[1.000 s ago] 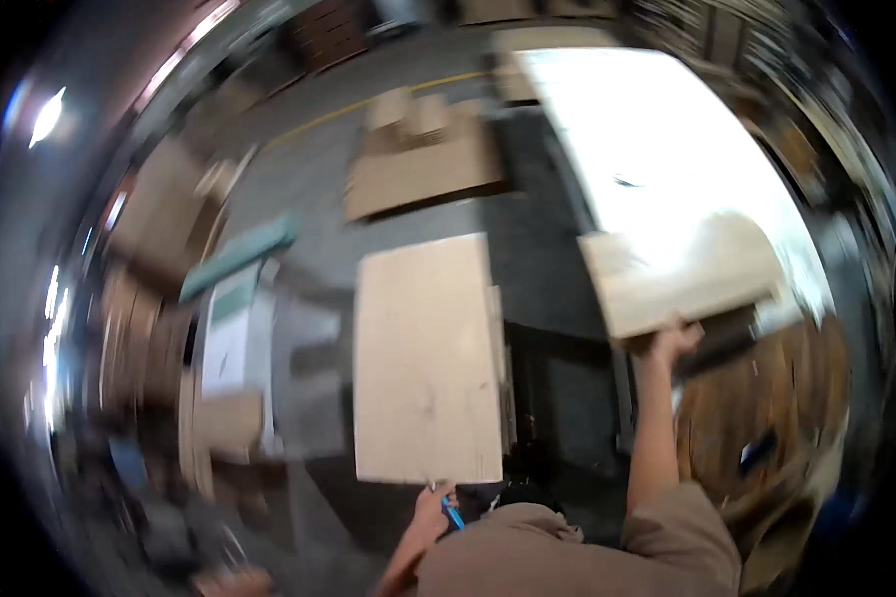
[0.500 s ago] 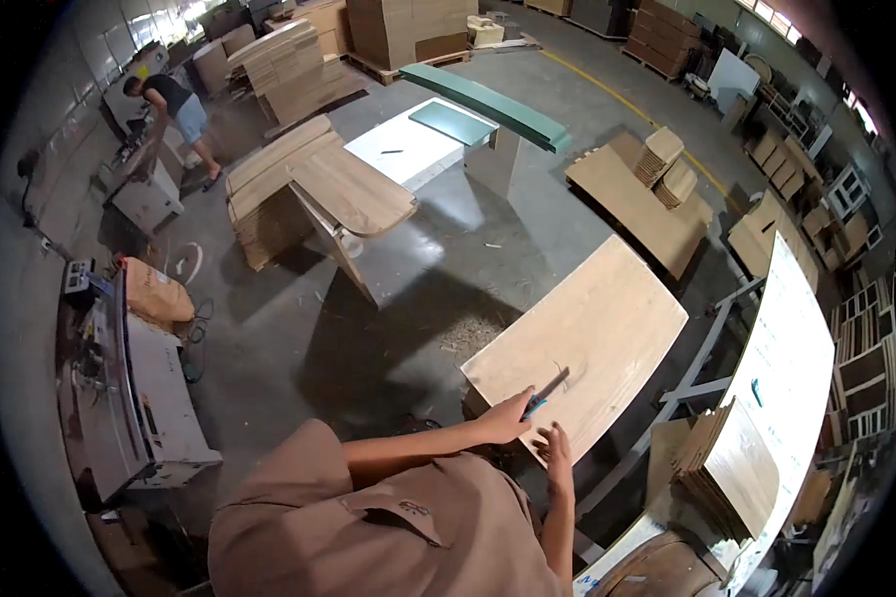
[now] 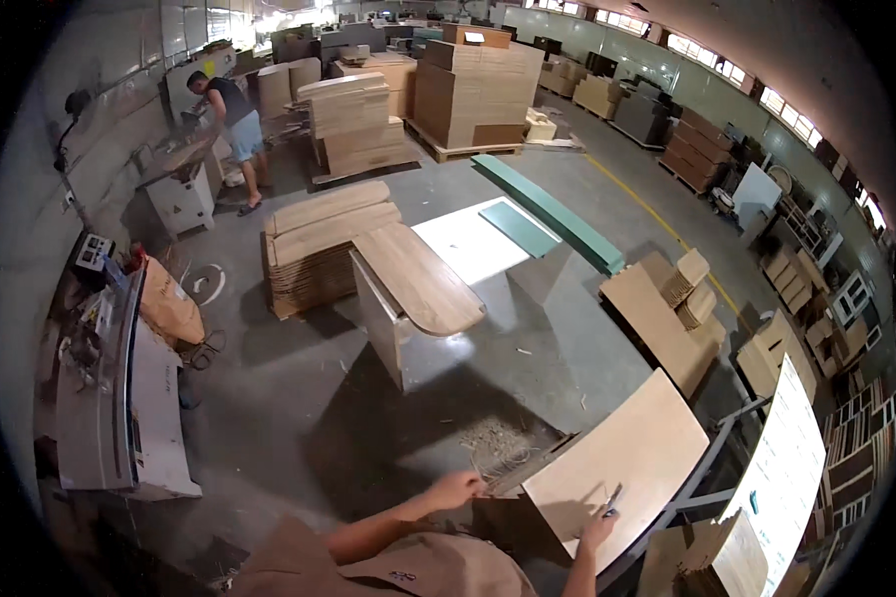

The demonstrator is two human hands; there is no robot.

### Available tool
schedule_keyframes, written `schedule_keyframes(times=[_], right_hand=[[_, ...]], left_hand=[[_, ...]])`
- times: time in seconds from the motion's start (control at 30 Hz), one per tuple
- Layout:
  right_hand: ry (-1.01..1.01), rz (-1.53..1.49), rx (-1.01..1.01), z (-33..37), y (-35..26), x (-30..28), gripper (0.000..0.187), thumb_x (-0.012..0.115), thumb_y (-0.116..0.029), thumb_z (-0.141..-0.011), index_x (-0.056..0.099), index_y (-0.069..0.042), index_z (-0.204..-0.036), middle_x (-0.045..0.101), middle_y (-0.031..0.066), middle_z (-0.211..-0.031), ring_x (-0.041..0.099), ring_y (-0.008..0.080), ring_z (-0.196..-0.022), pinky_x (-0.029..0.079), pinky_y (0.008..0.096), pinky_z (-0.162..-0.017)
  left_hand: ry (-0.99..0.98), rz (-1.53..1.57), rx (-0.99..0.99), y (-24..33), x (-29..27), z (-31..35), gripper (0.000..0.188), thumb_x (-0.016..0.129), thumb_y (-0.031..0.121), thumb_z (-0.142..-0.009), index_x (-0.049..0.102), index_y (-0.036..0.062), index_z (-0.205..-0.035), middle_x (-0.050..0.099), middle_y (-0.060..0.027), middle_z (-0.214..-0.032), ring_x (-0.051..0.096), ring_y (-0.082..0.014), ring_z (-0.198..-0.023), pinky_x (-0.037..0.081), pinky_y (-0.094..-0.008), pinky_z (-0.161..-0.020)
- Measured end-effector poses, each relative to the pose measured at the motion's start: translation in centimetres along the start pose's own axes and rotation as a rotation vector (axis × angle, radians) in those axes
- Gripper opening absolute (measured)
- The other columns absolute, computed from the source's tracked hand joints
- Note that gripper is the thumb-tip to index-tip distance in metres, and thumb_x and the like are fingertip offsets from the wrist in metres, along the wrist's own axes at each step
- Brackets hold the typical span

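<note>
A pale wood-grain panel (image 3: 622, 463) with gently curved ends lies in front of me, to the right. Over its near part, my right hand (image 3: 595, 527) is closed around a slim knife-like tool (image 3: 613, 499), whose tip points away from me. My left hand (image 3: 455, 491) is off the panel's left corner, fingers pinched together. Whether anything thin is between those fingers is too small to make out. Close beyond it, thin curled trimmings (image 3: 498, 450) lie on the floor.
A round-ended wooden board (image 3: 423, 279) rests on a support ahead, beside stacked boards (image 3: 319, 244). Farther back are a white table (image 3: 468, 239) and a long green panel (image 3: 548, 214). At right leans a white sheet (image 3: 782, 468). A person (image 3: 234, 124) works at far left.
The tool has passed from my left hand to my right. My left hand has moved left, off the panel. The view has tilted up, showing more of the hall.
</note>
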State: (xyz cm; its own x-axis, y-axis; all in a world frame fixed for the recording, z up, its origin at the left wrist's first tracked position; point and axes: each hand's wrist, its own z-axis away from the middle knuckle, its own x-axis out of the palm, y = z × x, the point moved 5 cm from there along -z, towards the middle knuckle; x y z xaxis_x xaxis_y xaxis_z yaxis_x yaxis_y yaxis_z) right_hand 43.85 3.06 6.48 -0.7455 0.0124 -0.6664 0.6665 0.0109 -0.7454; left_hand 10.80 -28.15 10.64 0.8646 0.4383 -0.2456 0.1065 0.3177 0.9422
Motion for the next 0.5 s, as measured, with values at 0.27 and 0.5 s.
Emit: schedule_keyframes(times=[0.27,0.5], right_hand=[[0.196,0.546,-0.065,-0.8,-2.9,1.8,0.069,0.066,-0.047,-0.109,0.052,0.002,-0.156,0.051,0.0294,-0.159,0.055,0.0532,-0.137,0.05,0.0618,-0.11],[-0.574,-0.153,-0.658,15.4,-27.7,6.9,0.086,0.063,-0.045,-0.112,0.029,0.004,-0.175,0.016,0.0287,-0.185,0.012,0.0438,-0.172,0.01,0.0547,-0.139]], left_hand=[[0.558,0.124,-0.288,-12.7,-16.4,9.9,0.047,0.055,0.041,-0.117,0.064,0.0045,-0.088,0.067,-0.0082,-0.075,0.069,-0.0225,-0.07,0.055,-0.0383,-0.067],[0.902,1.465,-0.272,-11.8,-12.1,7.2,0.063,0.058,0.071,-0.108,0.064,0.0115,-0.088,0.072,-0.0103,-0.085,0.068,-0.029,-0.079,0.058,-0.0468,-0.08]])
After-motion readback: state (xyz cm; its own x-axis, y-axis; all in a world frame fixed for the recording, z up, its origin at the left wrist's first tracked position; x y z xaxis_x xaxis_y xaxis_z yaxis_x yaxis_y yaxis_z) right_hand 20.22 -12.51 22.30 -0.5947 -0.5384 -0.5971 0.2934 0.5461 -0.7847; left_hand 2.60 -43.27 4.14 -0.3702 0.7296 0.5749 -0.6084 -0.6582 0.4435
